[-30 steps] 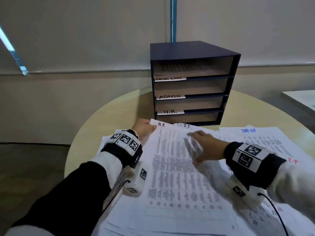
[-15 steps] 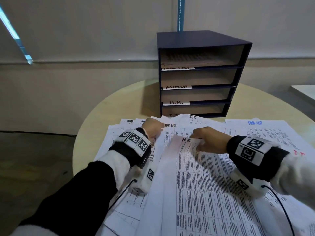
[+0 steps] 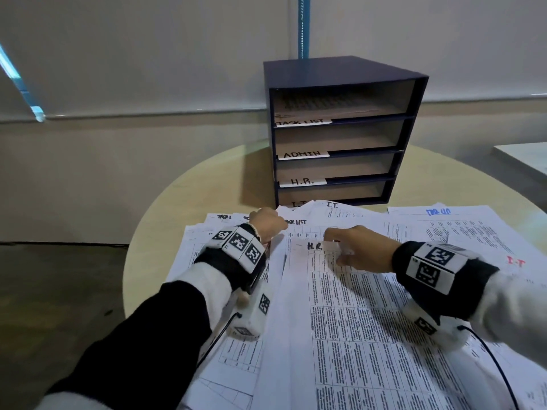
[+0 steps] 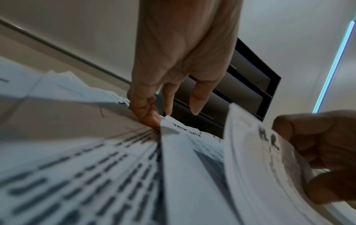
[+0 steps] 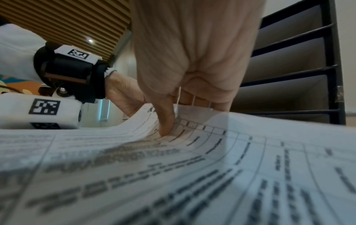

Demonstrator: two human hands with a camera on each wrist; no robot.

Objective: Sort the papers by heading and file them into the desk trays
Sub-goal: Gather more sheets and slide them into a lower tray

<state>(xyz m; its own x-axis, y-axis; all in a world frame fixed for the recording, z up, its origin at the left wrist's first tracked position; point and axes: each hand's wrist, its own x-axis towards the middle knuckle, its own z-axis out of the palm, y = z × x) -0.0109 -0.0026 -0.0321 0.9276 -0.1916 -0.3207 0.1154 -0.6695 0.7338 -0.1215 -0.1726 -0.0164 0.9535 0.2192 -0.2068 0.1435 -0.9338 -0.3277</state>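
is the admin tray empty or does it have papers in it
Empty as far as the head view shows: the ADMIN tray shows only a bare brown floor; its far back is dim.

Since a second ago: top printed sheet gone from the front of the spread, H.R. sheet [image 3: 340, 306] now uppermost, its head edge pinched and curled upward by the right hand [image 3: 359, 250]. Since half a second ago: that edge drawn slightly nearer. Left hand [image 3: 266, 223] shifted onto the fanned papers [image 3: 236, 350] beside it, thumb pressing them down
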